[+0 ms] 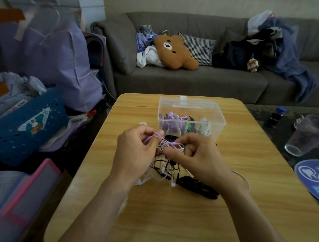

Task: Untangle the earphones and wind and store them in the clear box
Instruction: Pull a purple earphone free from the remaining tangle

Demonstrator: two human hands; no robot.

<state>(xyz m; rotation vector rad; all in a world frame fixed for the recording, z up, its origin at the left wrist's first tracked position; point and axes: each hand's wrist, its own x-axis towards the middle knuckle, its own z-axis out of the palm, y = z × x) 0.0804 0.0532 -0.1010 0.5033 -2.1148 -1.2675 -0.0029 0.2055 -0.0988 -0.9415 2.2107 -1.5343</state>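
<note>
In the head view, a tangle of earphones [166,166] is held up between the two hands above a wooden table [248,153]. The left hand [136,151] is curled, and a lilac cable [156,134] is pinched between its thumb and fingers at the top of the tangle. The right hand [196,155] is also curled, with white and lilac cables pinched at its fingertips just beside the left hand's thumb. Below both hands, loops of white and dark cable are seen hanging down to the tabletop, where white earbuds [173,184] are touching the wood. A black bundle [198,188] is lying on the table under the right wrist, and a lilac strand is trailed out to the right of that wrist.

Just beyond the hands, a clear box [217,114] is standing on the table with its lid raised at the back. Purple, white and dark wound earphones are seen inside it. A small white piece [142,123] is lying beyond the left hand, beside the box.

Farther beyond the table, a grey sofa [189,79] is seen with a brown bear cushion [174,50] on it. To the right of the right hand, off the table, a clear plastic cup [307,134] is lying tilted.
</note>
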